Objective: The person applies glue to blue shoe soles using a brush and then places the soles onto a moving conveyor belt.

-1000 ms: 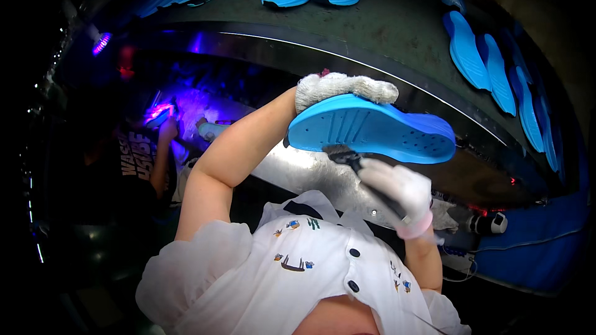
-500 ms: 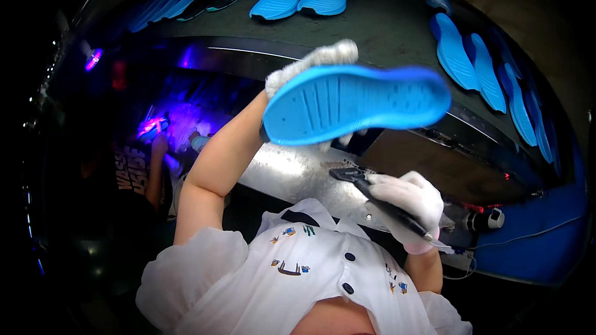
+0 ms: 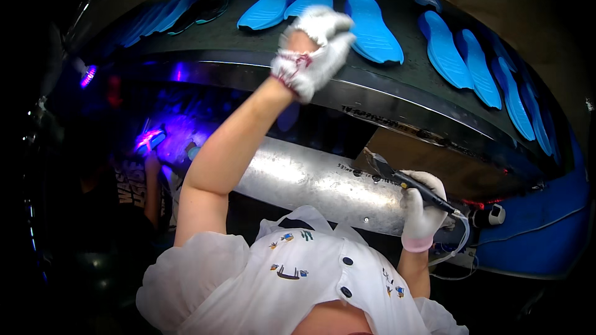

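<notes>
A blue shoe sole [image 3: 374,30] lies flat on the dark belt [image 3: 267,43] beyond me. Close by its left edge is my left hand [image 3: 316,53], in a white knitted glove with a red-stitched cuff. Its fingers are curled but apart, with nothing visible between them; whether a fingertip still touches the sole I cannot make out. Lower right, my right hand [image 3: 425,211], also white-gloved, grips a black-handled brush [image 3: 410,184] whose tip points up and left. A clear tube [image 3: 461,242] runs from the handle's rear end.
A pair of blue soles [image 3: 271,5] lies left on the belt; several more soles [image 3: 444,49] line its right. Below the belt's metal edge is a shiny metal worktop [image 3: 298,177]. A co-worker [image 3: 133,189] sits left under purple light. A white-and-black cylinder [image 3: 490,215] stands right.
My left hand has moved up and away from me, and the sole it held now lies on the belt. My right hand has turned the brush, its tip now higher.
</notes>
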The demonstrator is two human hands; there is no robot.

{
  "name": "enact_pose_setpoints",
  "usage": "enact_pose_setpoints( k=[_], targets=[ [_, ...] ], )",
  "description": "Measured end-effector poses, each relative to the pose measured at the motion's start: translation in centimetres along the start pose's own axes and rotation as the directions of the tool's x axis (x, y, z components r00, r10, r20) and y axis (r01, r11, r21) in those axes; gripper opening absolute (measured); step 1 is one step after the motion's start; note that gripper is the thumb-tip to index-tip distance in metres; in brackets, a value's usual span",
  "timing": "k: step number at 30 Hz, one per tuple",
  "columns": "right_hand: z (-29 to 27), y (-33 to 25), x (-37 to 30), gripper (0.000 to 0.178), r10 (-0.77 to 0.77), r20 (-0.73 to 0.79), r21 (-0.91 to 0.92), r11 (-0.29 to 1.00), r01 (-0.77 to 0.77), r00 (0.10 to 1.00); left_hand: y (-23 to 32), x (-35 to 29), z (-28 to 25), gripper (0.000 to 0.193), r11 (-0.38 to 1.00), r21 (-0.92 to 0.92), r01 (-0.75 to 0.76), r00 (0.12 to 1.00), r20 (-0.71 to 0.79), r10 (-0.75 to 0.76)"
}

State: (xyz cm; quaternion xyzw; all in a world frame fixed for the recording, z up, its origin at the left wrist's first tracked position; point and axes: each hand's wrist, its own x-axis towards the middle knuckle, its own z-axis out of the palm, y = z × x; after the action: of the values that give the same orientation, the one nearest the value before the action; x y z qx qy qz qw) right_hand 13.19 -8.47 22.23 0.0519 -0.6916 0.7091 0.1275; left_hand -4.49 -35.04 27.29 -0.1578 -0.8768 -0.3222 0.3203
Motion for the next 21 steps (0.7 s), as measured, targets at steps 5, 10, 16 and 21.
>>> enact_pose_setpoints(
  k=[5, 10, 16, 21],
  targets=[
    [0.7, 1.7, 0.0, 0.028, 0.117, -0.036, 0.241, 0.965, -0.105, 0.992, -5.9, 2.1, -2.0, 0.036, 0.761, 0.616, 0.202, 0.876, 0.233, -0.421],
    [0.5, 3.0, 0.7, 0.024, 0.197, -0.073, 0.262, 0.95, -0.172, 0.978, -5.7, 0.0, -2.0, 0.028, 0.811, 0.547, 0.208, 0.926, 0.158, -0.344],
    [-0.3, 4.7, 2.2, 0.019, 0.323, -0.209, 0.296, 0.921, -0.255, 0.923, -0.6, -10.0, -6.1, 0.021, 0.905, -0.24, 0.35, 0.911, -0.14, -0.389],
    [-0.2, 4.8, 2.7, 0.021, 0.382, -0.195, 0.409, 0.869, -0.279, 0.903, -0.5, -13.3, -7.7, 0.099, -0.394, -0.917, 0.054, 0.807, 0.272, -0.523]
  ],
)
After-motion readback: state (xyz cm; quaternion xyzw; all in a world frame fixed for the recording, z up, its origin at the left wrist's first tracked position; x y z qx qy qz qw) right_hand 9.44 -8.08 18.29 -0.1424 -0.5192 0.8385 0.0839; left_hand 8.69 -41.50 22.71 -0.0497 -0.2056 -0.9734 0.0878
